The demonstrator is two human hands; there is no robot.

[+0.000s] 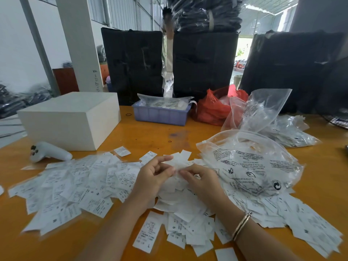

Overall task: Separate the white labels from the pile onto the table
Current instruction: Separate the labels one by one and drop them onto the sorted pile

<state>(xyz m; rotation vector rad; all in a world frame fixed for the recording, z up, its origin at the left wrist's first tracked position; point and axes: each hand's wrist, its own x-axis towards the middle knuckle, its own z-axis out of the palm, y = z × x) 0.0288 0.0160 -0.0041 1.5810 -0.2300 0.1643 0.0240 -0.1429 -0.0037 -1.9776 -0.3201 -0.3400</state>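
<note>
left hand [153, 173]: fingers curled, pinching a small bunch of white labels [178, 161] above the pile; thumb and fingertips meet at the paper.
right hand [200, 178]: fingers curled in, pinching the same bunch from the other side; gold bracelet [242, 226] on the wrist.
pile [180, 202]: heaped loose labels directly under both hands, centre of the orange bench [150, 134].
separated labels [75, 183]: spread flat to the left of the pile, many overlapping, size letters S, M, L readable.
more labels [305, 223]: scattered on the right, partly under a printed clear zip bag [250, 164].
step, judged: peeling single labels off the held bunch; lots left in the pile, task looks well short of done.
risk 1: labels are thin and cling, so two could come off as one and land unsorted.
risk 2: spread on the left touches the pile edge; a dropped label or a forearm sweep could mix them back.
risk 3: zip bag sits on labels and may hide some.
other: white box [73, 119], white controller [49, 152], lilac tray [162, 113], red bag [212, 106].
</note>
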